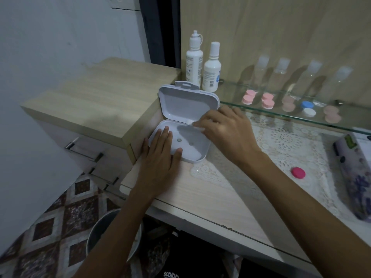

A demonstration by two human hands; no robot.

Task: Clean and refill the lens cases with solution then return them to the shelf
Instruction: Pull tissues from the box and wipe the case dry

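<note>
A white hinged box (188, 101) stands open on the tabletop, its lid leaning back. My left hand (160, 155) lies flat with straight fingers on the box's lower tray, holding it still. Over the tray's right rim, my right hand (224, 129) pinches a small white lens case (195, 125). Two white solution bottles (211, 71) stand behind the box. On the glass shelf (281, 115) sit pink lens cases (249, 97), a blue and white case (308, 109) and pale peach ones (332, 114). A magenta cap (298, 172) lies on the lace mat.
A lace mat (281, 141) covers the table under glass. A floral pouch (355, 177) lies at the right edge. A wooden drawer unit (96, 109) stands to the left. A metal bin (108, 233) sits on the tiled floor below.
</note>
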